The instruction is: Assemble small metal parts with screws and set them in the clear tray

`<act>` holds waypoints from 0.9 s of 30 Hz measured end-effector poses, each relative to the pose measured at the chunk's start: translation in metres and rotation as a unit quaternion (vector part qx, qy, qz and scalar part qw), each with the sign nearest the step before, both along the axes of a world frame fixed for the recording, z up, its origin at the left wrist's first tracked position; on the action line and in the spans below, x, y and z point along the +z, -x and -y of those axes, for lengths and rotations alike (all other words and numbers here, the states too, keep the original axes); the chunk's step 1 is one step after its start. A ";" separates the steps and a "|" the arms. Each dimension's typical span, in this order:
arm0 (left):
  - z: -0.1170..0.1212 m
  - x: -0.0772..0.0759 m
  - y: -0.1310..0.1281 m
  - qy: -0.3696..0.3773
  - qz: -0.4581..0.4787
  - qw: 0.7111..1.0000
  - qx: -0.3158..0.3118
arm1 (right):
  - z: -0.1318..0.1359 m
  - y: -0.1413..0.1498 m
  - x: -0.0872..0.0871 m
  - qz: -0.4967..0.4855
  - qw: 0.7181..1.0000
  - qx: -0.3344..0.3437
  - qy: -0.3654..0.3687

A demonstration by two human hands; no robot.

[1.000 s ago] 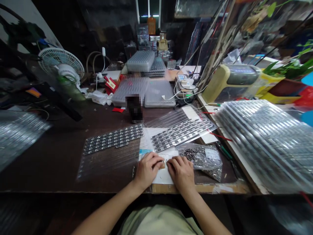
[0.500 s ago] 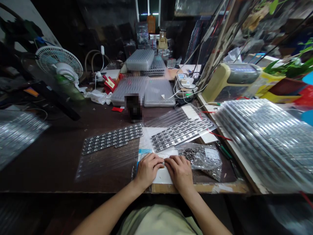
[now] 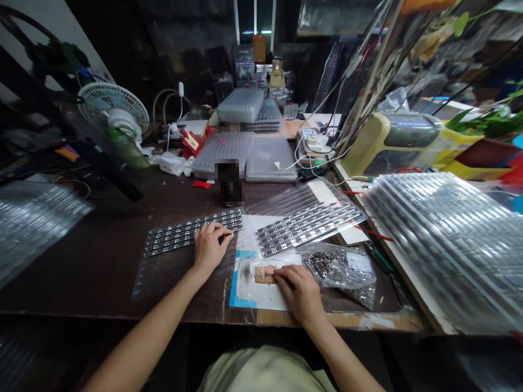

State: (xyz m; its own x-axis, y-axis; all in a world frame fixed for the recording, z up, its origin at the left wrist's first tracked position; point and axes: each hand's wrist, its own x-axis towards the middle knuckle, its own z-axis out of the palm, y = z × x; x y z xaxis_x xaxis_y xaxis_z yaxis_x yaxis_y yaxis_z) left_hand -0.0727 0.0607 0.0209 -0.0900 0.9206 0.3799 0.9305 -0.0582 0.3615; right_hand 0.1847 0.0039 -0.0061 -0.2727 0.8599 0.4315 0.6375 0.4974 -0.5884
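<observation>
Head view, left to right:
- Left hand, now moved away from the right, fingers curled narrowly on rows of slender silver-and-black metal strips; grip unclear.
- Right hand, fingers extended against a small tan rectangular piece lying on a white paper sheet; grip unclear.

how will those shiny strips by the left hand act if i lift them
The strips look thin and long, so they are probably light and may flex if lifted by one end. Lying on the smooth clear plastic sheet, they would likely slide when pushed.
</observation>
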 end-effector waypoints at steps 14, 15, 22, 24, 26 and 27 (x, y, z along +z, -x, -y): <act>-0.034 0.011 -0.060 0.028 0.064 0.989 -0.133 | -0.003 0.023 0.008 0.063 0.998 -0.002 0.001; -0.040 0.011 -0.067 0.033 0.075 0.987 -0.136 | -0.002 0.022 0.008 0.064 0.998 -0.002 0.000; -0.028 0.012 -0.052 0.060 0.165 0.973 -0.148 | -0.001 0.021 0.008 0.062 0.998 -0.004 0.012; -0.009 0.011 -0.040 0.102 0.264 0.947 -0.153 | -0.001 0.023 0.007 0.064 0.998 -0.004 0.013; 0.012 0.008 -0.031 0.167 0.366 0.904 -0.149 | -0.002 0.022 0.007 0.067 0.998 -0.005 0.012; 0.023 0.006 -0.027 0.194 0.399 0.885 -0.142 | -0.002 0.019 0.007 0.065 0.998 -0.008 0.009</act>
State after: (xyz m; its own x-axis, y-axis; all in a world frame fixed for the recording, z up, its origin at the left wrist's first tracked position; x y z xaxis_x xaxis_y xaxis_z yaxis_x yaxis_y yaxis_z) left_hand -0.0454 0.0377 0.0270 0.0694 0.9964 -0.0491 0.3384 0.0228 0.9407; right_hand 0.1655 0.0064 0.0010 -0.3108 0.8722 0.3778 0.7167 0.4761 -0.5096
